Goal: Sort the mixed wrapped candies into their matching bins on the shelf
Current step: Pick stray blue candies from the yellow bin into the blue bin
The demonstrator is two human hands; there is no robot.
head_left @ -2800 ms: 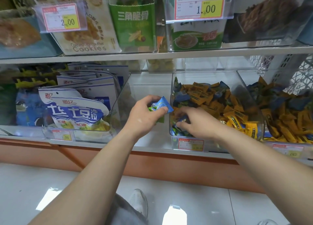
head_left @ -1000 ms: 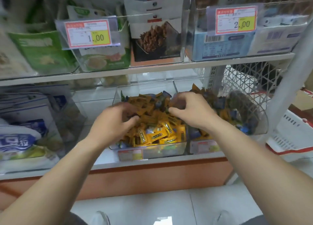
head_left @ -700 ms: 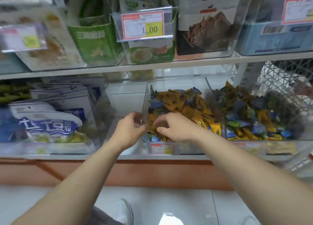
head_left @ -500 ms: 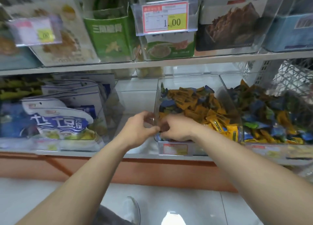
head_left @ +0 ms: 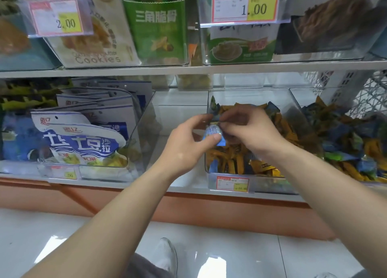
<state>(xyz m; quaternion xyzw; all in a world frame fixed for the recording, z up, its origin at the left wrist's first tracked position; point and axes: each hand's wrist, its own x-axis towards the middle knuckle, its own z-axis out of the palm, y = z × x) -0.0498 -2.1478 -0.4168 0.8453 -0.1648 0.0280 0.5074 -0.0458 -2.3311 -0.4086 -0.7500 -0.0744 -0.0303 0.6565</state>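
A clear bin (head_left: pixel 249 185) on the lower shelf holds a heap of orange wrapped candies (head_left: pixel 236 162) mixed with a few blue ones. My left hand (head_left: pixel 188 143) pinches a blue wrapped candy (head_left: pixel 212 132) at the bin's left wall, thumb on its lower edge. My right hand (head_left: pixel 251 129) is over the heap, its fingertips meeting the top of the same blue candy. To the right stands a second clear bin (head_left: pixel 297 97) full of mixed blue, green and orange candies (head_left: pixel 351 143).
A clear bin (head_left: pixel 146 118) left of my hands looks bare inside. Further left a bin holds blue-and-white snack bags (head_left: pixel 83 139). The upper shelf (head_left: pixel 188 69) carries cookie and green snack packs behind price tags. White floor tiles and my shoe (head_left: pixel 165 254) lie below.
Over the last half second both hands rose from the bin's front left corner, and a blue candy now shows between their fingertips. The camera view moved closer.
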